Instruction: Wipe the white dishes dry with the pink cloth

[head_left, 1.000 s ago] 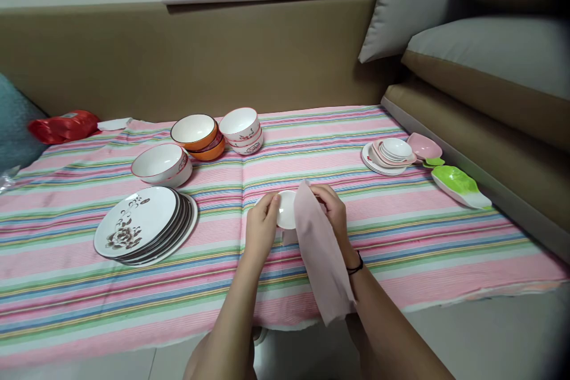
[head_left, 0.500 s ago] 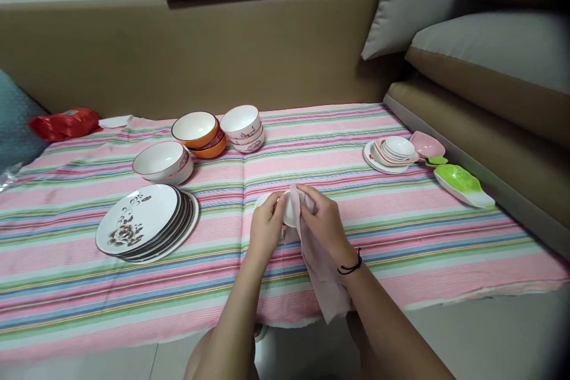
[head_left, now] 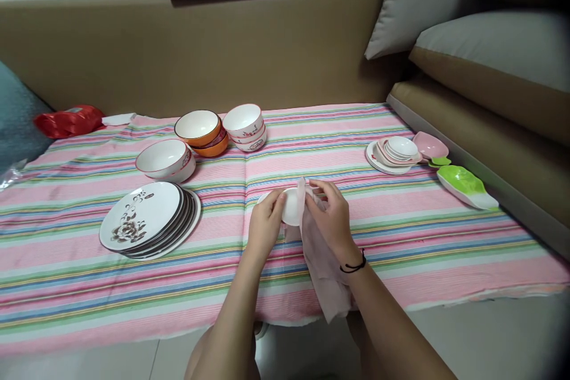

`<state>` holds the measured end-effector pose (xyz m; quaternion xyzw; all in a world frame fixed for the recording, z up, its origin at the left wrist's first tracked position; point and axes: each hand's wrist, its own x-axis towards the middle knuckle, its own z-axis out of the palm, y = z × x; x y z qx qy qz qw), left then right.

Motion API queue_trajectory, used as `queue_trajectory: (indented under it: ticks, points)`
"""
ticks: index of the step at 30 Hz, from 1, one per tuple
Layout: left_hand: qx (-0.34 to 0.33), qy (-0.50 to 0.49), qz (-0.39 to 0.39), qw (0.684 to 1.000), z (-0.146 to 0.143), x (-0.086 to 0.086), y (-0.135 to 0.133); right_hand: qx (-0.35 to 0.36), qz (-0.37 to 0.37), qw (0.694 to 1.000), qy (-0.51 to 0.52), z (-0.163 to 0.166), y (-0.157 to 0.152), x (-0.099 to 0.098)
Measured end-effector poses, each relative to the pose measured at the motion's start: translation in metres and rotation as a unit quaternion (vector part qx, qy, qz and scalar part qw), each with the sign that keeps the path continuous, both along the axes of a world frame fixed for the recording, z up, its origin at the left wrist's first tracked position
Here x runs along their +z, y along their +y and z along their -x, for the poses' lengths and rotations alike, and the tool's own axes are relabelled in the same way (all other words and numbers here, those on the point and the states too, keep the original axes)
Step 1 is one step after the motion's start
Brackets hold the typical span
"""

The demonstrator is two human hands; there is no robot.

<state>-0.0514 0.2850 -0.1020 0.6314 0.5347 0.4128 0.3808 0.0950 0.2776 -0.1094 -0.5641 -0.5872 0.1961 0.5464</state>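
Head view: small white dish (head_left: 291,206) held above middle of striped counter (head_left: 401,219), tipped on edge, hollow toward camera; round, no long axis. Left hand (head_left: 266,227) pinches left rim. Right hand (head_left: 332,219) clamps pink cloth (head_left: 325,273) against right rim; cloth hangs lengthwise toward person. Forearms converge forward.

Tablecloth (head_left: 401,237) striped pink, green and blue, white plates (head_left: 142,222) with dark floral motif, orange bowl (head_left: 200,129), pale pink cloth (head_left: 323,261), lime-green dish (head_left: 465,185), red bag (head_left: 69,120)
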Motion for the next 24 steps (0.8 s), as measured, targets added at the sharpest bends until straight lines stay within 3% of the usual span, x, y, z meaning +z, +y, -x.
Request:
queue_trajectory:
  ticks: [6, 15, 18, 21, 24]
  points:
    - [-0.015, 0.028, -0.008, 0.999, -0.0016, 0.0022, -0.0018, -0.042, -0.015, 0.998, -0.039, 0.0002, -0.0018, -0.0013]
    - [0.001, 0.066, 0.006, 0.998, -0.0017, 0.0047, -0.0079, 0.062, 0.002, 0.996, -0.062, 0.0023, -0.0042, -0.0013]
    - [-0.004, 0.142, 0.003, 0.990, -0.0015, 0.0064, -0.0095, 0.058, -0.011, 0.996, -0.072, 0.0026, -0.0029, -0.0029]
    - [-0.054, 0.247, -0.024, 0.967, -0.0001, 0.0076, -0.0097, 0.034, 0.015, 0.997, -0.070, 0.0024, -0.0030, -0.0054]
    - [-0.072, 0.284, -0.029, 0.956, 0.0007, 0.0082, -0.0093, 0.008, 0.041, 0.998, -0.056, 0.0025, -0.0033, -0.0075]
